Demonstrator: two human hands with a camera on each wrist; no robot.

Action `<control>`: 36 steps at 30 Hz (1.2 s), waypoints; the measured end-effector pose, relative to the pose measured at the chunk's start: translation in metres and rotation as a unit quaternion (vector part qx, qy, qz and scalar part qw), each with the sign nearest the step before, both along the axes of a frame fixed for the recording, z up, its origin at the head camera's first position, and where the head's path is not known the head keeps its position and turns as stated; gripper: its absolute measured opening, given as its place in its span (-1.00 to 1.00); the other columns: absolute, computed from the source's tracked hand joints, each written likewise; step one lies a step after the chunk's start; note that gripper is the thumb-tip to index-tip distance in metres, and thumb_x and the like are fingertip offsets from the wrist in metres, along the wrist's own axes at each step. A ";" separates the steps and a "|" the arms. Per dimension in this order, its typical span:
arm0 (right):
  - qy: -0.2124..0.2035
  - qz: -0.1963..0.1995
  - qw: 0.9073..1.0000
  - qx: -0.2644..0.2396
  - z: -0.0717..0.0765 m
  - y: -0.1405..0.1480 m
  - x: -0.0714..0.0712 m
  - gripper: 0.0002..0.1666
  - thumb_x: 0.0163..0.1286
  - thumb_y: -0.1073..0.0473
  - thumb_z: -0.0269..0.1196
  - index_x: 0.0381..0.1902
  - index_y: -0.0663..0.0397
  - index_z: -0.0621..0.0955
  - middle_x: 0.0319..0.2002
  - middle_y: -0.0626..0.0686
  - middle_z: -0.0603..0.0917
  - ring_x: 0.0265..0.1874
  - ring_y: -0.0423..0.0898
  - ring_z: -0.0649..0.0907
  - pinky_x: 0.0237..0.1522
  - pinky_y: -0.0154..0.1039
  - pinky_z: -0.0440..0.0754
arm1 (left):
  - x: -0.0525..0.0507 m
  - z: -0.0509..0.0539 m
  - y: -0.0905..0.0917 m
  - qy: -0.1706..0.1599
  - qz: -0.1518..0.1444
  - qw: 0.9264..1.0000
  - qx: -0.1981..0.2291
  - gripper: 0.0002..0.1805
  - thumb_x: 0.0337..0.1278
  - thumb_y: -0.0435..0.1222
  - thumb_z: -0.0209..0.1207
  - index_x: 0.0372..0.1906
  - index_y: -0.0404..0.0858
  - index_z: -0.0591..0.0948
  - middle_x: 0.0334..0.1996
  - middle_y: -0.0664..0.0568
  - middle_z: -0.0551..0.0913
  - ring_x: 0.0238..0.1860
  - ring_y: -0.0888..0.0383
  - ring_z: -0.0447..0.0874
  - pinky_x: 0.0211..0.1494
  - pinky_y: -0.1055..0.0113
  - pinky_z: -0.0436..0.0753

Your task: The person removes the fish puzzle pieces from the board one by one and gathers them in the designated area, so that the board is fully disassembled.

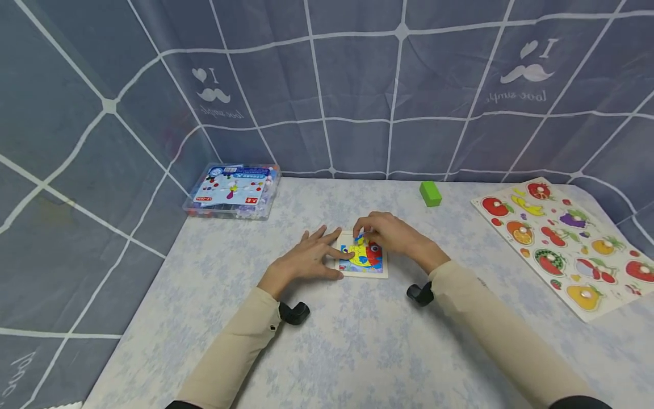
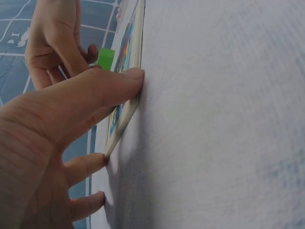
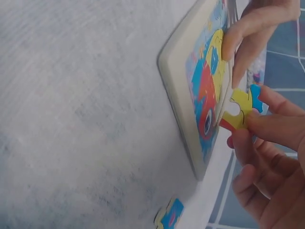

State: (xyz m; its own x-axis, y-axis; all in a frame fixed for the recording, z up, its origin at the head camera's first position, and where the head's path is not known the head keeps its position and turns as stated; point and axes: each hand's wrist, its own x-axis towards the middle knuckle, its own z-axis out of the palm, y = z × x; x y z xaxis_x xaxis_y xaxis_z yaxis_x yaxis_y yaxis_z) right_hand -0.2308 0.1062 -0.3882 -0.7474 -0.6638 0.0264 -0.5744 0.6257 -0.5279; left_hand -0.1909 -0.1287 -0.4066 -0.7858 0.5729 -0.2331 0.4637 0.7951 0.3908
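A small jigsaw puzzle [image 1: 361,264] with a pale wooden frame lies on the table, its picture a yellow and red fish on blue. My right hand [image 1: 390,233] pinches a yellow, blue and red puzzle piece [image 3: 242,106] between thumb and fingers, just above the puzzle's far side. With fingers spread, my left hand [image 1: 311,257] rests at the puzzle's left side; its index finger lies over the picture and its thumb touches the frame. A loose blue puzzle piece [image 3: 171,215] lies on the table beside the frame in the right wrist view; the head view hides it.
At the back left sits a clear plastic box [image 1: 232,192] with a printed sheet under its lid. A green block [image 1: 431,193] stands behind my right hand. The fruit puzzle board [image 1: 567,244] lies at the right. A grey curtain [image 1: 357,85] hangs behind the table.
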 end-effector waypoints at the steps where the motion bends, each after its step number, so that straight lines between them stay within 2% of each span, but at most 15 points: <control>1: 0.001 -0.003 1.000 -0.001 0.000 0.001 -0.001 -0.75 0.40 0.38 0.20 -0.12 -0.06 0.68 -0.26 0.02 0.62 -0.31 -0.09 0.56 -0.15 -0.12 0.58 | 0.000 0.000 0.000 0.002 0.002 1.000 0.001 -0.43 0.10 0.10 0.33 0.27 0.24 0.55 0.56 0.03 -0.03 0.55 -0.16 -0.29 0.45 -0.29 -0.21; 5: 0.001 -0.018 1.000 -0.006 0.002 0.005 -0.002 -0.76 0.38 0.37 0.24 -0.11 -0.06 0.68 -0.24 0.03 0.66 -0.27 -0.06 0.58 -0.16 -0.14 0.57 | 0.000 -0.002 -0.001 0.008 0.006 1.000 0.003 -0.43 0.08 0.10 0.34 0.26 0.23 0.56 0.56 0.03 -0.01 0.55 -0.16 -0.27 0.46 -0.29 -0.20; 13: -0.038 -0.046 0.998 -0.009 0.000 0.028 0.001 -0.76 0.40 0.37 0.20 -0.08 0.00 0.68 -0.32 0.06 0.61 -0.41 -0.06 0.56 -0.45 -0.23 0.56 | 0.002 -0.006 -0.001 0.002 0.010 1.000 0.009 -0.41 0.06 0.09 0.36 0.26 0.23 0.56 0.56 0.04 -0.03 0.55 -0.14 -0.29 0.47 -0.25 -0.23; 21: -0.041 -0.069 0.997 0.001 -0.002 0.052 0.001 -0.74 0.40 0.39 0.17 -0.08 0.00 0.67 -0.32 0.05 0.60 -0.43 -0.08 0.53 -0.38 -0.21 0.52 | 0.002 -0.005 -0.001 0.005 0.009 1.000 0.009 -0.41 0.08 0.09 0.35 0.28 0.23 0.54 0.56 0.04 -0.04 0.55 -0.12 -0.29 0.47 -0.25 -0.24; 28: -0.061 -0.095 0.994 0.006 -0.006 0.069 0.004 -0.74 0.38 0.38 0.17 -0.09 -0.01 0.68 -0.30 0.06 0.61 -0.37 -0.04 0.53 -0.36 -0.20 0.50 | 0.003 -0.003 -0.001 0.006 0.006 1.000 0.011 -0.40 0.08 0.08 0.35 0.28 0.22 0.54 0.56 0.02 -0.04 0.55 -0.13 -0.29 0.47 -0.26 -0.24; 36: -0.093 -0.094 0.991 0.003 -0.004 0.087 0.005 -0.73 0.38 0.39 0.15 -0.09 0.05 0.69 -0.35 0.04 0.66 -0.43 -0.10 0.57 -0.36 -0.20 0.47 | 0.002 -0.003 0.000 0.006 0.004 1.000 0.007 -0.40 0.09 0.09 0.35 0.29 0.22 0.54 0.57 0.04 -0.05 0.56 -0.13 -0.30 0.47 -0.25 -0.24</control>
